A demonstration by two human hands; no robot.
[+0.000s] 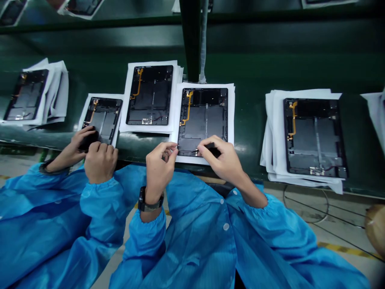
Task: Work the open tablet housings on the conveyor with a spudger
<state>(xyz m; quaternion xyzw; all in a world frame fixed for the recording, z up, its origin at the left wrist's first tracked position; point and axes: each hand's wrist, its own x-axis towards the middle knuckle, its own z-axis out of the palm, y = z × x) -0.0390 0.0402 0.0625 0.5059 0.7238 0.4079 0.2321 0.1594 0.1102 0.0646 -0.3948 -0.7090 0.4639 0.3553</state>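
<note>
An opened tablet housing (195, 120), dark with an orange flex cable (188, 106) along its left side, lies flat on a white foam sheet (231, 120) in front of me. At its lower left corner, my left hand (159, 166) has thumb and fingers closed together; whatever is between them is hidden. Over the lower edge, my right hand (224, 158) grips black tweezers (215, 151), mostly covered by the fingers. Their thin tip points left at the small parts along that edge.
Another opened tablet (150, 96) lies on sheets behind mine to the left, and one (314, 136) on a stack at right. To my left, a co-worker's hands (100, 160) work on a tablet (104, 118). A green post (191, 40) stands behind.
</note>
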